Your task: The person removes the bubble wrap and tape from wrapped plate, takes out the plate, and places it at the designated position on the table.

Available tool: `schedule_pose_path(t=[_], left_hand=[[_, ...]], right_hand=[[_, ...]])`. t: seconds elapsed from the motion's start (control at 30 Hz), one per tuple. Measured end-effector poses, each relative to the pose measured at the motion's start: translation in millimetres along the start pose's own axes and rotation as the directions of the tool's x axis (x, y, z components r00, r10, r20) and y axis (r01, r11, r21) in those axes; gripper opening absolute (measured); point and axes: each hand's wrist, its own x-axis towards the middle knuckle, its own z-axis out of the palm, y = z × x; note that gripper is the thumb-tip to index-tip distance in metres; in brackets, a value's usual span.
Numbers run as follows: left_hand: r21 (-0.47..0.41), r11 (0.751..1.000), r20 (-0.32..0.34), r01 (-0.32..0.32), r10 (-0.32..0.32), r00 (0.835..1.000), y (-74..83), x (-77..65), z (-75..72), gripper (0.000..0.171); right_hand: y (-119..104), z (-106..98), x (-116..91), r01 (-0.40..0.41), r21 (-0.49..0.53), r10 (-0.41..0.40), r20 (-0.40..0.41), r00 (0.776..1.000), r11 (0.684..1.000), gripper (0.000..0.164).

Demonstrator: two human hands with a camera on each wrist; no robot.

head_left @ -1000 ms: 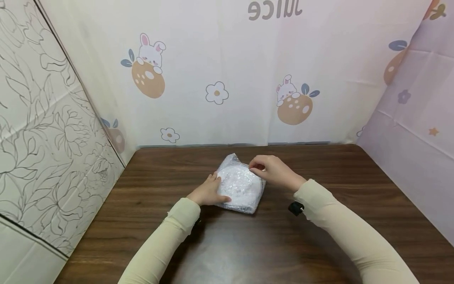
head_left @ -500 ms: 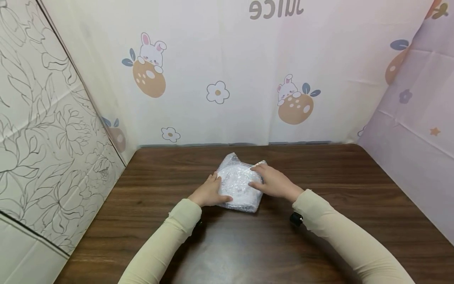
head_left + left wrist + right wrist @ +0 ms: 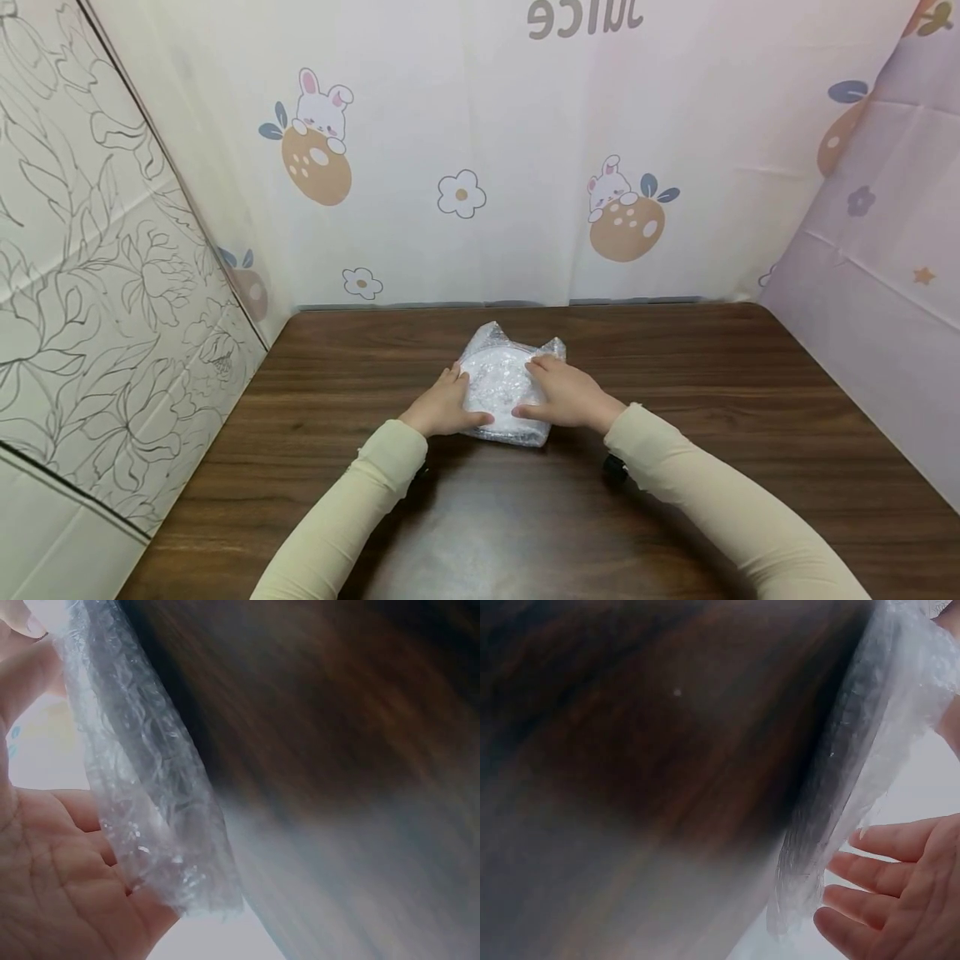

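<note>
Bubble-wrapped package (image 3: 497, 390) between the left hand (image 3: 441, 406) and right hand (image 3: 567, 395), both resting uncurled against it, could slide if pushed unevenly.

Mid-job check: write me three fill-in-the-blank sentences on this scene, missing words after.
In the head view, the left hand is at the package's left side, the right hand at its ____ side.
The table's colour is dark ____.
The mirrored word on the curtain reads ____.
Missing words: right; brown; Juice.
</note>
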Motion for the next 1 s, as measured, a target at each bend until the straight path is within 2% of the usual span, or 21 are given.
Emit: schedule_pose_path(t=[0.37,0.57,0.8,1.0], left_hand=[[0.036,0.999,0.0,-0.002,0.002,1.0,-1.2,-4.1,-1.4,0.087],[0.107,0.994,-0.067,-0.032,0.039,0.997,0.1,-2.8,-3.5,0.079],[0.206,0.972,-0.158,-0.109,0.143,0.977,8.4,3.0,-4.8,0.067],[0.313,0.938,-0.208,-0.152,0.224,0.952,12.0,6.1,-0.9,0.055]], right_hand=[[-3,4,-1,-0.013,-0.014,0.013,0.031,0.999,1.0,0.087],[-3,3,-1,-0.035,-0.003,0.035,0.048,0.998,0.999,0.087],[-1,1,0,-0.046,-0.008,0.046,0.055,0.997,0.999,0.088],[0,2,0,-0.051,0.001,0.051,0.067,0.996,0.999,0.089]])
